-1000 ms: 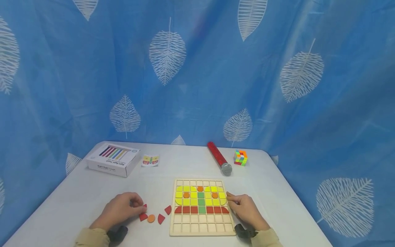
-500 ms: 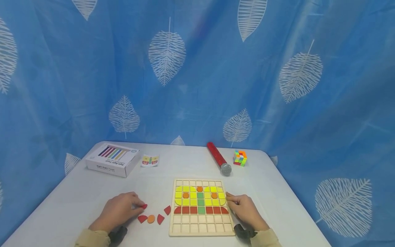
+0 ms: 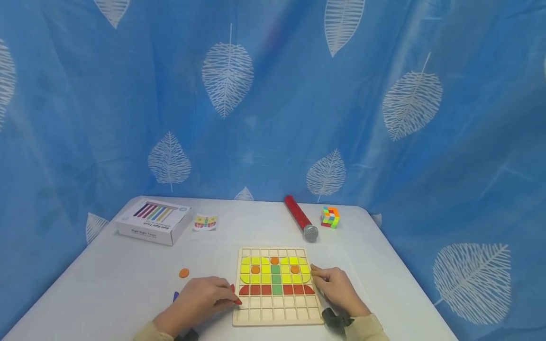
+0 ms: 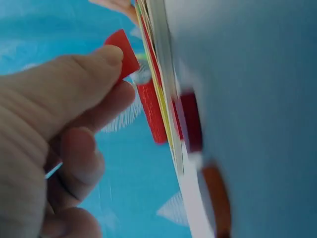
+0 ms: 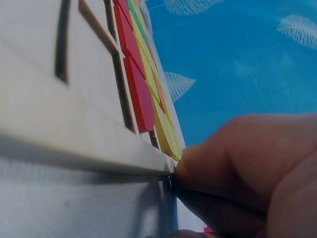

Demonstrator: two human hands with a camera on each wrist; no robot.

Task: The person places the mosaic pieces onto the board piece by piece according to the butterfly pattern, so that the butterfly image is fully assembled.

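Observation:
My left hand [image 3: 204, 298] pinches a small red quarter-circle tile [image 4: 128, 55] between thumb and forefinger, at the left edge of the wooden grid board [image 3: 277, 318]. Another red tile [image 3: 232, 287] shows just behind those fingers, beside the board. On the board, yellow, green, red and orange tiles form a butterfly-like pattern, with a red row [image 3: 255, 290] below the yellow ones. The two front rows of cells are bare wood. My right hand [image 3: 339, 290] grips the board's right edge; in the right wrist view its thumb [image 5: 190, 166] presses against the side.
An orange disc [image 3: 184, 273] and a partly hidden blue piece [image 3: 176, 296] lie left of the board. Farther back are a white box [image 3: 153, 221], a pattern card [image 3: 205, 222], a red microphone [image 3: 300, 218] and a puzzle cube [image 3: 330, 217].
My left hand has carried the red tile rightward to the board's edge, uncovering the orange disc and blue piece and covering the loose tiles it passed. The right hand stays at the board.

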